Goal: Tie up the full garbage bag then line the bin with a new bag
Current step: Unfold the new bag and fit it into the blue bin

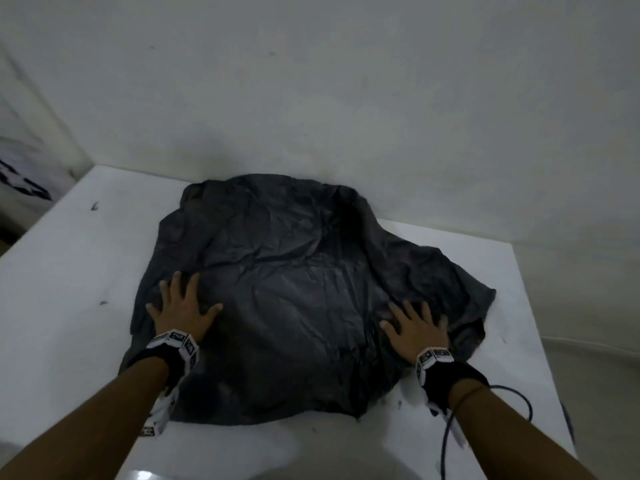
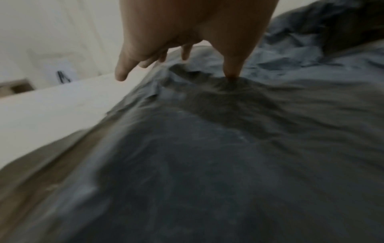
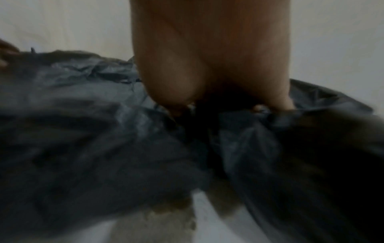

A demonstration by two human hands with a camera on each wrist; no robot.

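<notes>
White glossy tabletop (image 1: 69, 271) set against a pale wall carries a crumpled black plastic garbage bag (image 1: 294, 271), spread flat across its centre. Left hand (image 1: 181, 311) presses palm-down on the bag's near-left part, grip spread, fingers straight. Right hand (image 1: 414, 327) likewise presses the near-right part, fingers splayed.

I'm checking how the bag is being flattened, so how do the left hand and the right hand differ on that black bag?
The left hand lies near the black garbage bag's left edge, where the plastic is fairly flat; the right hand rests on bunched folds. The left fingers are spread wider than the right's. Both press the bag on the white table with straight fingers.
</notes>
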